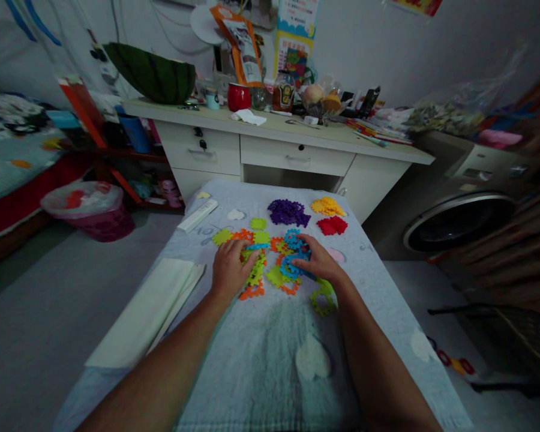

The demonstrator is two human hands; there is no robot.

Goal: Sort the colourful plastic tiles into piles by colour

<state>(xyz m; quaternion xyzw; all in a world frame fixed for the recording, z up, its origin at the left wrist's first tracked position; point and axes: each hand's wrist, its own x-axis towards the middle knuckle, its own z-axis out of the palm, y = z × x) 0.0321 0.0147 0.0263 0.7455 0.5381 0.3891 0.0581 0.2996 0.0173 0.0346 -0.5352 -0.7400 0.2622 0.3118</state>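
Blue pieces (288, 268) at left hand (230, 269) and right hand (323, 262), cannot tell if either grip clamps

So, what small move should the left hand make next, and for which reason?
Probably the left hand should bring the blue piece right by it across to the blue pieces at the right hand. The purple pile, yellow pile and red pile lie apart by colour, while green pieces and orange pieces lie mixed, so gathering blue seems sensible.
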